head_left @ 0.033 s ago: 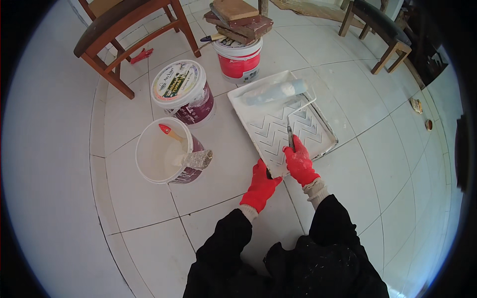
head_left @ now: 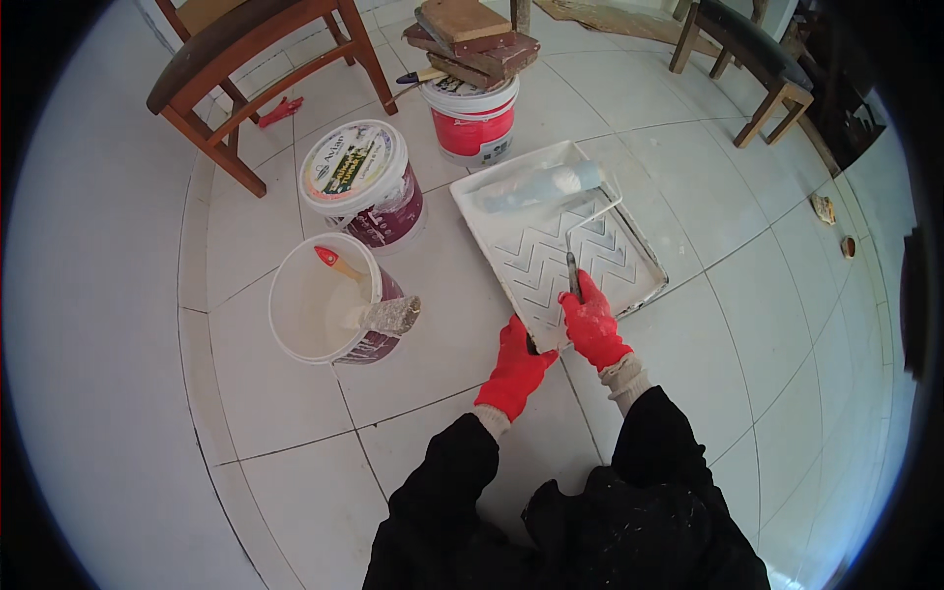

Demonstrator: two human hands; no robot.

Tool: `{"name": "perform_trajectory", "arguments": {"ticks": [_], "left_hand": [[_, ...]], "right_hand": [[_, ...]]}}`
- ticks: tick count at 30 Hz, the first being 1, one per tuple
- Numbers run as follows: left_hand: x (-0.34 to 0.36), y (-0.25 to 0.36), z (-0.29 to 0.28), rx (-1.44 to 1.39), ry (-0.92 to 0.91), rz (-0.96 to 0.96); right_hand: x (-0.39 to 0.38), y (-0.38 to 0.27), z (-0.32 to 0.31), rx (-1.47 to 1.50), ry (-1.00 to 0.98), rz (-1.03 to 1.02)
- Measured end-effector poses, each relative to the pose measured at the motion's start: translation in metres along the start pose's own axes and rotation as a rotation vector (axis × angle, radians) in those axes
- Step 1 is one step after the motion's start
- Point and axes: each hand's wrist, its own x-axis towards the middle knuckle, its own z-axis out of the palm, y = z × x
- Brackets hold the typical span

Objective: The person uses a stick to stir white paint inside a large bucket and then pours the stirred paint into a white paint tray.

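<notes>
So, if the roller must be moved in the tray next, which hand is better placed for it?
The right hand, I would judge: it grips the handle of the paint roller. The left hand holds the tray at its near corner, so it seems better suited to steadying.

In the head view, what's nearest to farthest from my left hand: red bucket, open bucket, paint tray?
1. Paint tray: right at your left hand, its near edge beside the fingers.
2. Open bucket: off to the left.
3. Red bucket: farther ahead.
</notes>
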Motion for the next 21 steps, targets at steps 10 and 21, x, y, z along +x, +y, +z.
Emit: {"name": "perform_trajectory", "arguments": {"ticks": [10,21], "left_hand": [[-0.011,0.022,-0.015,-0.096,-0.037,-0.017],[-0.026,0.028,-0.03,-0.218,-0.036,-0.055]], "right_hand": [[-0.05,-0.012,-0.035,0.124,-0.174,0.159],[-0.125,-0.032,-0.109,0.147,-0.344,0.298]]}}
